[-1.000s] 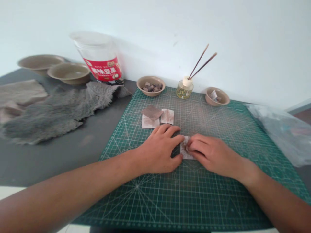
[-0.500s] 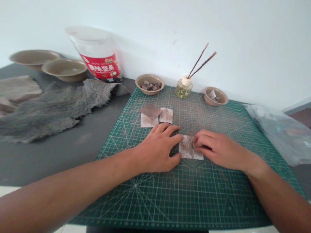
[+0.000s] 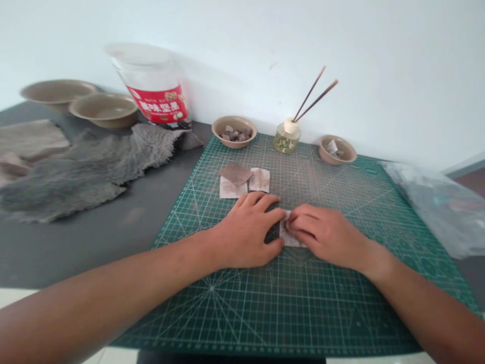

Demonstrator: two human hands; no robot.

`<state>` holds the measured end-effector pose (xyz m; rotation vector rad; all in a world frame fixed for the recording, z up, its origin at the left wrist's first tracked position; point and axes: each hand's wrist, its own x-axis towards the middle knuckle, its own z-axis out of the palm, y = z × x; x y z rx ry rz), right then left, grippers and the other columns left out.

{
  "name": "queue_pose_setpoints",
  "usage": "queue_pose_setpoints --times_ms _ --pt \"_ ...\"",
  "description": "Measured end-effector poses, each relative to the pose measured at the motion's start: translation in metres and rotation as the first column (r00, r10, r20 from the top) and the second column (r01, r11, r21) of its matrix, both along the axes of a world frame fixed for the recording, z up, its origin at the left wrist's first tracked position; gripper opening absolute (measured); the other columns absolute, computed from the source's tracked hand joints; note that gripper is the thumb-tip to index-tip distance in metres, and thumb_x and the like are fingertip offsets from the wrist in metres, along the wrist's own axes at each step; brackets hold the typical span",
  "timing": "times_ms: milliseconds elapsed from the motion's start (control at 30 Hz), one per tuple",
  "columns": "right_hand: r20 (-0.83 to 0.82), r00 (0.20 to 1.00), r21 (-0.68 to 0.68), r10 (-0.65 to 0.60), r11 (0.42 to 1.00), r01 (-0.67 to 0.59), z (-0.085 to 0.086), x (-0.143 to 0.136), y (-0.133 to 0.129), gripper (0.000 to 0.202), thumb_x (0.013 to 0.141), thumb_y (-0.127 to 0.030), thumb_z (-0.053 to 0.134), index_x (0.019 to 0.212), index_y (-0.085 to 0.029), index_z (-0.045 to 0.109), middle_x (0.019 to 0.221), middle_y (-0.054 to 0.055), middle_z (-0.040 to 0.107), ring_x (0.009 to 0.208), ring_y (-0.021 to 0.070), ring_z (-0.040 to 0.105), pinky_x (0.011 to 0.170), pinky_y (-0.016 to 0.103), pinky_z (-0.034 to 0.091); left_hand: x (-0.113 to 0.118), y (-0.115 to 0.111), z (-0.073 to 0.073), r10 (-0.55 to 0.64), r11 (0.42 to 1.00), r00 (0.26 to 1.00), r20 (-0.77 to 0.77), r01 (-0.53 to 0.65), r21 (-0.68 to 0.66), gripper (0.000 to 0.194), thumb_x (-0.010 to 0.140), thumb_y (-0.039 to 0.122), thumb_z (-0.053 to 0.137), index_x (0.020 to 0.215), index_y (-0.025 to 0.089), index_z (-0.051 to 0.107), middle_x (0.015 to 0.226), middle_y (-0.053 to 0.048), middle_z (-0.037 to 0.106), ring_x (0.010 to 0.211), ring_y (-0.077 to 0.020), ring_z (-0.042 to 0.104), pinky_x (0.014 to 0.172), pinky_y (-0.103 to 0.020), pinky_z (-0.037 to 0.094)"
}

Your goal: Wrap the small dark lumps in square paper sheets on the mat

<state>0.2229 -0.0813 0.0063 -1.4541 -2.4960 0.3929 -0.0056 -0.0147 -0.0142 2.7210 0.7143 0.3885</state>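
Observation:
A white square of paper with brown smudges (image 3: 285, 235), perhaps sandpaper, lies flat on the green cutting mat (image 3: 242, 313). My left hand (image 3: 250, 233) rests on the mat, fingers spread, its thumb and index fingertips touching the square's left edge. Over the paper, my right hand (image 3: 322, 233) is closed with fingertips pinched down against its surface. Whatever they pinch is hidden by the fingers. Just beyond my left hand lie a brown square (image 3: 235, 173) overlapping a white square (image 3: 232, 190), and another smudged white square (image 3: 259, 180).
Along the mat's back edge stand a bowl of small stones (image 3: 234, 145), a reed diffuser (image 3: 287, 139) and a smaller bowl with bits inside (image 3: 333, 161). A grey cloth (image 3: 76, 172), bowls (image 3: 106, 119) and a red-labelled tub (image 3: 157, 103) sit left; a plastic bag (image 3: 439, 207) lies right.
My right hand has slid left across the paper, toward my left fingertips, covering more of it. My left hand stays in place.

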Motion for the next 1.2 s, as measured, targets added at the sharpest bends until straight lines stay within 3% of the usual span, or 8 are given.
queue_pose_setpoints --times_ms 100,233,533,867,1033,1200 --pt "-0.009 0.995 -0.005 -0.097 0.995 0.097 -0.001 0.002 0.002 0.010 0.098 -0.022 0.055 0.094 -0.020 0.064 0.103 0.005 0.066 0.092 0.0186 0.063 0.083 0.033 0.049 0.000 0.000 0.000 0.010 1.000 1.000 -0.002 -0.010 0.001 0.043 0.084 0.042 0.063 0.123 0.024 0.062 0.143 -0.009 0.049 0.132 -0.0352 0.041 0.111 -0.055 0.034" --pt "-0.055 0.998 -0.095 0.015 0.995 -0.020 -0.001 0.001 0.000 0.010 0.097 -0.021 0.056 0.092 -0.022 0.064 0.100 0.003 0.065 0.089 0.0172 0.063 0.081 0.032 0.050 -0.001 -0.001 0.000 -0.010 1.000 1.000 0.009 0.010 0.002 0.043 0.084 0.041 0.062 0.124 0.024 0.061 0.140 -0.009 0.051 0.130 -0.0346 0.042 0.110 -0.054 0.035" --pt "-0.159 0.982 -0.107 -0.103 0.990 0.086 -0.001 0.009 0.011 0.007 0.094 -0.019 0.060 0.091 -0.022 0.065 0.102 0.004 0.066 0.095 0.0182 0.063 0.087 0.035 0.051 -0.001 0.000 0.001 -0.001 1.000 1.000 0.019 0.002 -0.022 0.047 0.083 0.042 0.066 0.125 0.023 0.059 0.138 -0.009 0.053 0.128 -0.0335 0.044 0.110 -0.053 0.035" --pt "-0.132 0.991 -0.083 0.025 0.996 -0.037 -0.005 -0.007 0.000 0.010 0.096 -0.018 0.056 0.094 -0.022 0.066 0.104 0.003 0.068 0.094 0.0166 0.065 0.084 0.031 0.051 -0.001 0.001 0.001 0.002 0.999 1.000 0.027 -0.001 -0.035 0.043 0.082 0.042 0.067 0.119 0.020 0.060 0.138 -0.010 0.053 0.129 -0.0332 0.044 0.110 -0.051 0.036" --pt "-0.084 0.992 -0.008 -0.090 0.996 0.090 -0.004 -0.004 0.007 0.009 0.097 -0.023 0.056 0.097 -0.021 0.064 0.107 0.005 0.067 0.096 0.0189 0.064 0.087 0.034 0.051 -0.001 0.000 0.001 0.004 1.000 1.000 0.024 -0.004 -0.029 0.045 0.083 0.042 0.066 0.121 0.020 0.059 0.140 -0.010 0.051 0.131 -0.0337 0.042 0.111 -0.052 0.034" --pt "-0.103 0.994 -0.094 0.020 0.995 -0.030 0.000 -0.004 0.002 0.009 0.096 -0.021 0.058 0.089 -0.021 0.065 0.099 0.003 0.067 0.089 0.0169 0.064 0.082 0.031 0.051 0.000 0.000 0.002 -0.001 1.000 1.000 0.016 0.001 -0.025 0.040 0.083 0.042 0.066 0.116 0.021 0.061 0.139 -0.009 0.052 0.129 -0.0342 0.043 0.109 -0.053 0.036"
